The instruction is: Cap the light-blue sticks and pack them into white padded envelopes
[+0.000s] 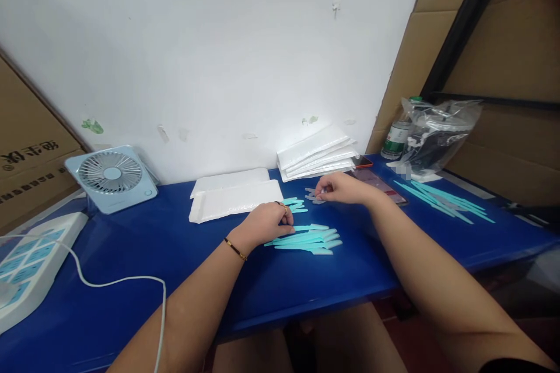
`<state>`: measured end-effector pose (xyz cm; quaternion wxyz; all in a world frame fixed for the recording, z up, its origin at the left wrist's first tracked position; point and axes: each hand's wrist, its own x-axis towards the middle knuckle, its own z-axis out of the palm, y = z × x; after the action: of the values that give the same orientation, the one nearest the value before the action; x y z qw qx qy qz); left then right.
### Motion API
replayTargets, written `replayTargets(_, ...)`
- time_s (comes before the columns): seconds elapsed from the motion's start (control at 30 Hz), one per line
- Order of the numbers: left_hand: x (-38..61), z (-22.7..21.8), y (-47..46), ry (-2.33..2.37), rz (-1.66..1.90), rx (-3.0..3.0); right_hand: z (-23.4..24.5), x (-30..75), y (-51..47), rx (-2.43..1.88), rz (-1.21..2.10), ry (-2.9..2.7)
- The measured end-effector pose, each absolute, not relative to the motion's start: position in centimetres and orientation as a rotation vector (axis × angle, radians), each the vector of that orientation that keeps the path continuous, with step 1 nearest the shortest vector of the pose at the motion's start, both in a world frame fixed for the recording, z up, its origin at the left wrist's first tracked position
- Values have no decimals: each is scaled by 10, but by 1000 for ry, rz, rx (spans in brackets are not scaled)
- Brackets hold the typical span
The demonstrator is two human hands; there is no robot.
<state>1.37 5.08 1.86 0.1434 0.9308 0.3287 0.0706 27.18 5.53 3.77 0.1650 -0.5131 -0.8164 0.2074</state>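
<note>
Several teal eyebrow razors [301,240] with pale, see-through blade ends lie in a loose fan on the blue table. My left hand [269,222] is at their handle ends, its thumb and fingers closed on the handle of the uppermost eyebrow razor [312,227]. Just beyond it, more teal pieces [296,205] are partly hidden behind the fingers. Farther back, my right hand [341,188] pinches a small clear cap at a little heap of clear plastic caps [311,197]. The fingertips partly cover that cap.
White padded mailers [238,197] lie behind my left hand, and a stack of them [317,154] leans on the wall. A phone [380,183], more teal razors [446,201], a bottle [396,140] and a clear bag [441,134] are right. A fan [111,173] and corded power strip [52,271] are left.
</note>
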Motion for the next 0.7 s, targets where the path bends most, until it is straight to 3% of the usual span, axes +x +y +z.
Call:
replayTargets(0.2,17,16,53,1150,250,2616,36,252,49,-1261,884,-2546)
replayTargets(0.47,3,26,63,1389,404,2581,34,267,57,-1461,650,-2315)
replayTargets(0.57,4,30,55,1243,475,2569,39,269,55,-1433,581,-2311)
replayTargets(0.7,15,29,39,878,250,2587,44,261,48,-1336,744,-2466)
